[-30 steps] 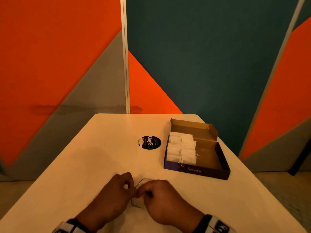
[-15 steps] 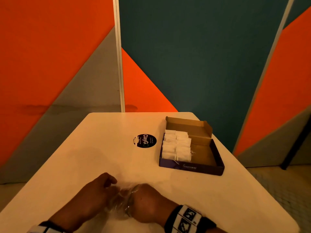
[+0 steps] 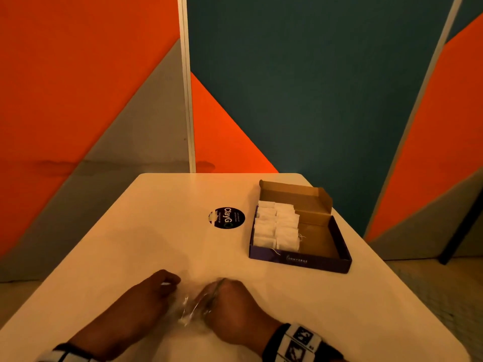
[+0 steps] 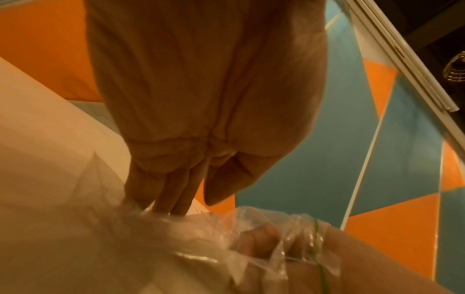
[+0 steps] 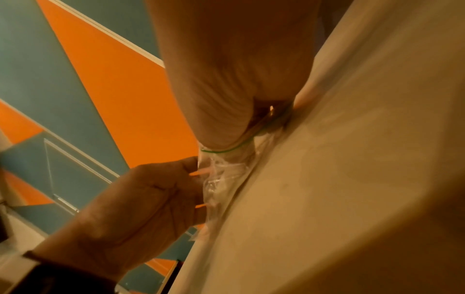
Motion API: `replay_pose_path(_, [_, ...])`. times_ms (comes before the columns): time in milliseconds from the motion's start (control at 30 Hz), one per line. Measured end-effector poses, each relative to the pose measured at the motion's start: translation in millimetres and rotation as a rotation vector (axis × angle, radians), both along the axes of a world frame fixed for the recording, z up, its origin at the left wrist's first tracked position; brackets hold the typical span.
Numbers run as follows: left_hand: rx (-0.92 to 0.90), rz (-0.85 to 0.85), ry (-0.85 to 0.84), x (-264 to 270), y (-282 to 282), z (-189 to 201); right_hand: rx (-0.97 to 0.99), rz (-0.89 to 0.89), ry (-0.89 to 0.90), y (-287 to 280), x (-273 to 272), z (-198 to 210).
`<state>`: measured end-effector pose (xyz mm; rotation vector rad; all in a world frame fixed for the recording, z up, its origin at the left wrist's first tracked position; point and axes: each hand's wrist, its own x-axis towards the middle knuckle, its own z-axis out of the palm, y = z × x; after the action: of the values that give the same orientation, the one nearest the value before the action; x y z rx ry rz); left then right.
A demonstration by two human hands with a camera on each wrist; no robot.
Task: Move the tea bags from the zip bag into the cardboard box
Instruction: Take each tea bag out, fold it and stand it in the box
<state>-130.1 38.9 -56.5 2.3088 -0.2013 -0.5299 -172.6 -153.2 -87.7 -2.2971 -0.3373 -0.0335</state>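
Observation:
A clear zip bag [image 3: 189,307] lies crumpled at the table's near edge between my hands. My left hand [image 3: 156,286] pinches its plastic from the left, seen in the right wrist view with curled fingers [image 5: 186,179]. My right hand [image 3: 230,301] is pushed into the bag's mouth, with the green zip line [image 5: 226,150] wrapped round it. Its fingers [image 4: 259,244] show dimly through the plastic, and what they hold is hidden. The open cardboard box [image 3: 337,262] stands at the far right with two rows of white tea bags [image 3: 277,226] in its left half.
A round black sticker [image 3: 226,218] lies flat on the white table [image 3: 130,244] left of the box. The box's lid flap stands up at its far side. Orange, grey and teal wall panels stand behind the table, and its right edge drops to the floor.
Both hands were pinching the bag's mouth a second ago. Since then my right hand has slid into the bag and my left has moved to hold the bag's side.

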Motion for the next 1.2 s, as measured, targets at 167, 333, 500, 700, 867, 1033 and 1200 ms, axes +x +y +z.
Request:
replay_pose_path(167, [-0.237,0.161,0.137,3,18,-4,-0.013,-0.080,0.030,-11,-5,5])
replay_pose_path(333, [-0.326,0.212,0.150,6,32,-10,0.063,-0.201,0.155,-21,-6,0])
replay_pose_path(500, [-0.311,0.224,0.117,11,39,-12,0.526,-0.291,0.338,-36,-10,3])
replay_pose_path(700, [-0.108,0.161,0.032,13,40,-5,0.981,-0.434,0.390,-60,-21,25])
replay_pose_path(867, [0.044,0.000,-0.229,-2,18,15,1.249,-0.374,0.463,-68,-34,40])
replay_pose_path(1033, [-0.230,-0.207,-0.450,-36,-30,46,1.240,-0.206,0.577,-56,-46,49])
replay_pose_path(1200, [-0.242,-0.215,-0.458,-40,-61,52,1.116,-0.191,0.575,-50,-52,57])
